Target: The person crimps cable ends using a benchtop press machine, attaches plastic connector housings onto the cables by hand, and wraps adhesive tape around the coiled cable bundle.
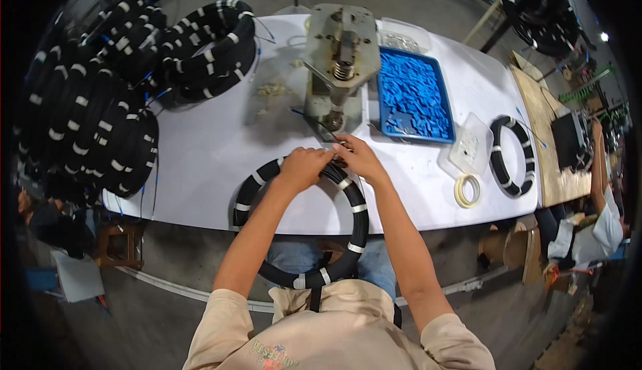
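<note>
Two hands, left and right, are curled at the black coil (exact pinch can't be told); a lead seems offered to the press, alignment needed next.

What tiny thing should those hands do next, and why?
Perhaps the right hand should ease slightly toward the metal press, while the left hand steadies the black coil. Both hands meet at the coil's top, just in front of the press, though I can't see exactly what they hold.
</note>
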Motion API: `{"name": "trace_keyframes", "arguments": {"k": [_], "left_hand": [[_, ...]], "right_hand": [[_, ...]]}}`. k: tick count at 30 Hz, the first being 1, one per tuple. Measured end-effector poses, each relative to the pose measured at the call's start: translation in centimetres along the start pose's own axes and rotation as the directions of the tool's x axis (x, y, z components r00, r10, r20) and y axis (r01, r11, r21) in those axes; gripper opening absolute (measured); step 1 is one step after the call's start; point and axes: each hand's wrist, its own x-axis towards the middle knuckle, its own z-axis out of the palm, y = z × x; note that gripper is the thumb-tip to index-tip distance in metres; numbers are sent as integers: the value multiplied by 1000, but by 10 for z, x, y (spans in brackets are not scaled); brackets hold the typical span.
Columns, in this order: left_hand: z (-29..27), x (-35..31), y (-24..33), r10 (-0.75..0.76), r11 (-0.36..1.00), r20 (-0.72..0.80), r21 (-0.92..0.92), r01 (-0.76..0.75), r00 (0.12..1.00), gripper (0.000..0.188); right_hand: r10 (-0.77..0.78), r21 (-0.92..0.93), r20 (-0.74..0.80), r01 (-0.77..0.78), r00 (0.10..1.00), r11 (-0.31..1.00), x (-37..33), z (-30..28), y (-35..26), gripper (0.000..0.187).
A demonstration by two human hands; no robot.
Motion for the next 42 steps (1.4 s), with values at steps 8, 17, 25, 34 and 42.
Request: {"name": "trace_keyframes", "arguments": {"k": [8,17,25,34,42], "left_hand": [[-6,3,8,-26,1000,7,-13,26,1000,45],[-9,12,20,-135,991,97,31,133,986,41],[-7,10,23,-214,975,101,76,207,972,39],[11,6,55,-551,834,7,46,551,834,39],[-13,0,54,-422,852,-20,-351,389,906,47]], "right_hand": [[-295,-379,-192,206,936,902,-11,27,8,19],[-292,-469,-202,170,935,867,-20,20,2,20],[-381,-501,-230,227,895,835,-24,22,3,19],[-407,-634,-7,311,913,708,-22,7,-4,20],[-463,-702,-5,327,886,633,-30,1,-3,21]]}}
